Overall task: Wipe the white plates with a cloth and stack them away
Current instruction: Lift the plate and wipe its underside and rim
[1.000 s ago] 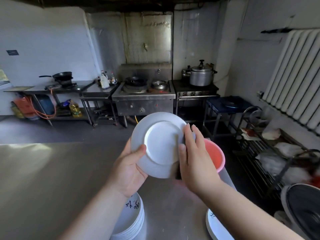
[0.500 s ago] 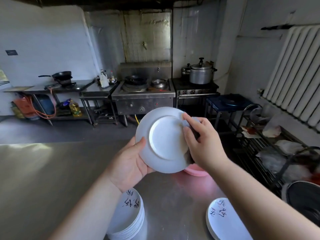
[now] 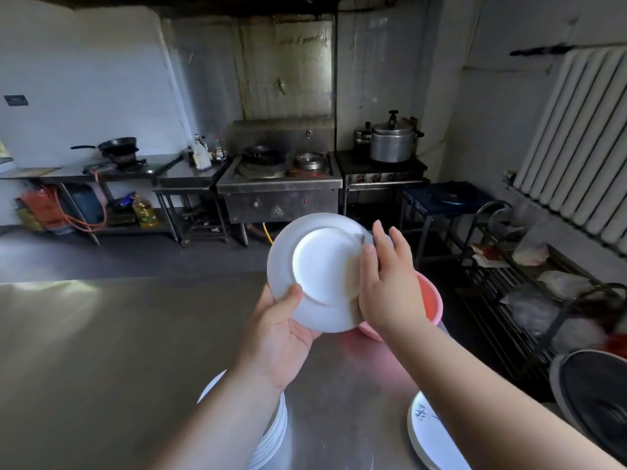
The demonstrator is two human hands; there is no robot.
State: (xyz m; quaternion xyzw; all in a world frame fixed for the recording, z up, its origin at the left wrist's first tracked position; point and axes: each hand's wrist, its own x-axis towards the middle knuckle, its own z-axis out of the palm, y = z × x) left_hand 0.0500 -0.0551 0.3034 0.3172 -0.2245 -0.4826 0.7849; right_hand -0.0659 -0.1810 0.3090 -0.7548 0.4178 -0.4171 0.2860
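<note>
Steel table (image 3: pixel 101 351): landmark.
Pink basin (image 3: pixel 431 300): at the table's far right edge.
Plate stack (image 3: pixel 274 432): at the table's near edge, under the left forearm.
Marked plate (image 3: pixel 427 432): on the table's near right corner.
Held plate (image 3: pixel 319 266): above the table's far side, tilted, underside to the camera.
Left hand (image 3: pixel 281 334): grips the lower rim, thumb on the underside.
Right hand (image 3: pixel 386 279): thumb and near-straight fingers pinch the cloth (image 3: pixel 365 237) over the right rim.
Risk: a hard wipe could twist the plate out of the one-handed grip and drop it onto the table.
</note>
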